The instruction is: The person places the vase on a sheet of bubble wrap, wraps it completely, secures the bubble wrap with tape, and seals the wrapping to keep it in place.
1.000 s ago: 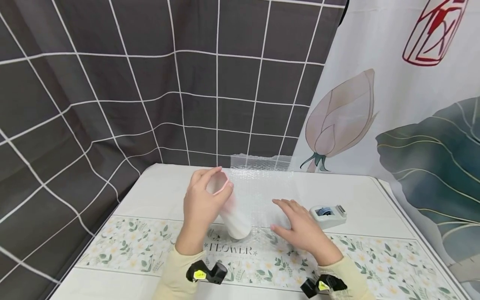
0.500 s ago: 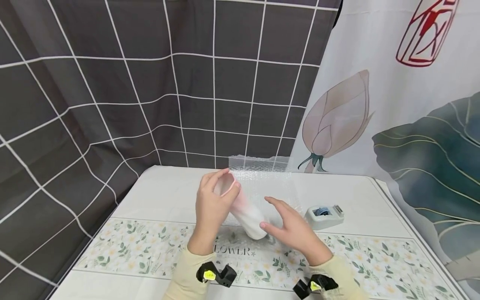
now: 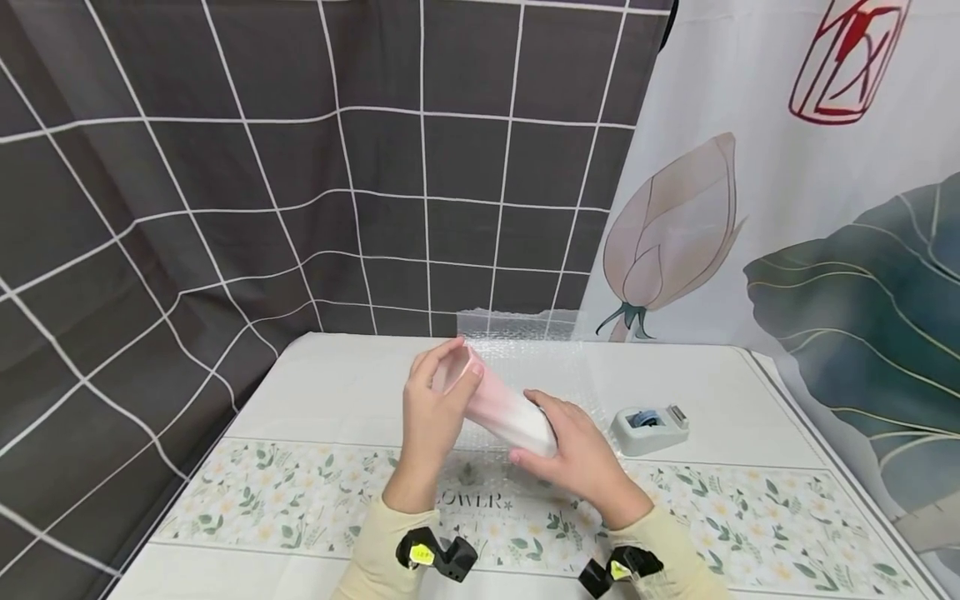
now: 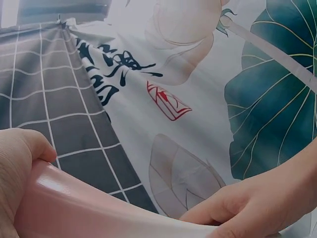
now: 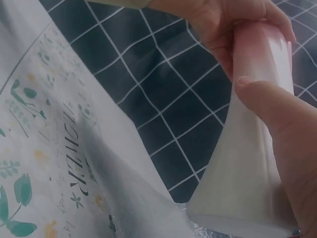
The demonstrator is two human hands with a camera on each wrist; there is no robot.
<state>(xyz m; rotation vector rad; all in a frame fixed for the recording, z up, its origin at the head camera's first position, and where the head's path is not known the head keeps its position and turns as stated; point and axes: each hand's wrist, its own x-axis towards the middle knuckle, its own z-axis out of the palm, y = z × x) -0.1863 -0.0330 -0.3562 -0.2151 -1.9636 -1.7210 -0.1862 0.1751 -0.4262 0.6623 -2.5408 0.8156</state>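
A vase [image 3: 510, 412], pink at the mouth and white toward the base, is held by two bare hands near the middle of a table [image 3: 337, 383]. It is tilted: the mouth is turned up and to the left, the base down and to the right. The mouth end is gripped by the left hand [image 3: 433, 408], with fingers at the far side of the rim and the thumb at the near side. The base end is clasped between the thumb and fingers of the right hand [image 3: 581, 450]. The hands are kept apart by the vase's length and are not touching.

Behind and below the vase, a clear sheet of bubble wrap [image 3: 547, 367] is spread; its far edge is raised against a dark checked curtain [image 3: 270, 208]. A small tape dispenser [image 3: 651, 430] is set just beyond the right hand, to the right of the wrap. The near part of the table is crossed by a printed floral band [image 3: 300, 492].

The vase looks smooth and glossy, so it could be dropped if either grip were loosened while it is tilted. The rim could be chipped if too much weight were left on the left fingertips. The wrap, being light, could be dragged askew if it were caught by the base, and the dispenser could be knocked by a wide swing of the right hand.
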